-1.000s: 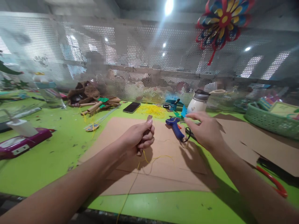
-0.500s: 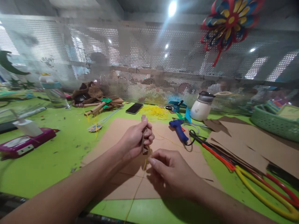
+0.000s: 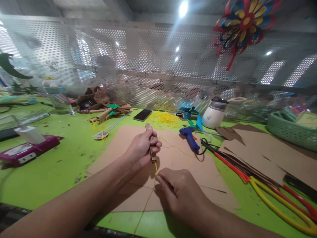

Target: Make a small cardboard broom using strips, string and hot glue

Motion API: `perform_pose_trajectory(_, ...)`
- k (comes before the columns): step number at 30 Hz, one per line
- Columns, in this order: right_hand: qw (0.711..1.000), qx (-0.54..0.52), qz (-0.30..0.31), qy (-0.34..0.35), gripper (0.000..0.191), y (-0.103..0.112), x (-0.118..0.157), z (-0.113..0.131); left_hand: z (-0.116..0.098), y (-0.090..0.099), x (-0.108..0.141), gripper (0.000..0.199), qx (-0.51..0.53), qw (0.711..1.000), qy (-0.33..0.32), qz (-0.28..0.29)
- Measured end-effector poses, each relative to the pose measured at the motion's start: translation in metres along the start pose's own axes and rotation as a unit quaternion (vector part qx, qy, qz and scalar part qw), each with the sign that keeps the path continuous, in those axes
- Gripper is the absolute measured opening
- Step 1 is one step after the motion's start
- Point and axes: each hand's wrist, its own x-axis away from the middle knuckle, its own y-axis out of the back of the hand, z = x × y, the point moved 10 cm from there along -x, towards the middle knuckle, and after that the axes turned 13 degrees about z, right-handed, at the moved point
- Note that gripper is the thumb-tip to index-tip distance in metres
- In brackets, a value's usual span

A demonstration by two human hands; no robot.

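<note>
From the centre of the view, a perforated screen [image 3: 153, 43] spans 12 o'clock, with a red, blue and yellow flower ornament [image 3: 247, 21] at 2 o'clock. Above the green surface [image 3: 59, 181], a white flask [image 3: 213, 114] and, farther out, a green basket [image 3: 288, 131] stand at 3 o'clock, a blue glue gun [image 3: 192, 140] lies at 4, and a purple power strip [image 3: 46, 147] at 9.

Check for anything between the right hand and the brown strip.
Nothing visible blocks the way: only the yellow string spans the gap from the right hand to the brown strip. The glue gun lies farther back.
</note>
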Motion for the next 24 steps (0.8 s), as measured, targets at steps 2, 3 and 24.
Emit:
perform_pose_trajectory(2,1.0,0.017,0.004,0.0,0.022,-0.002,0.0,-0.001,0.0,0.0,0.001,0.039,0.005,1.0,0.002,-0.002)
perform_pose_trajectory(3,1.0,0.025,0.003,-0.001,0.021,-0.002,0.0,-0.001,0.0,0.0,0.001,0.039,0.008,1.0,0.001,-0.001)
perform_pose_trajectory(24,0.983,0.075,0.152,0.069,0.024,-0.031,0.01,0.029,-0.031,0.024,-0.011,0.039,-0.005,1.0,-0.028,0.003)
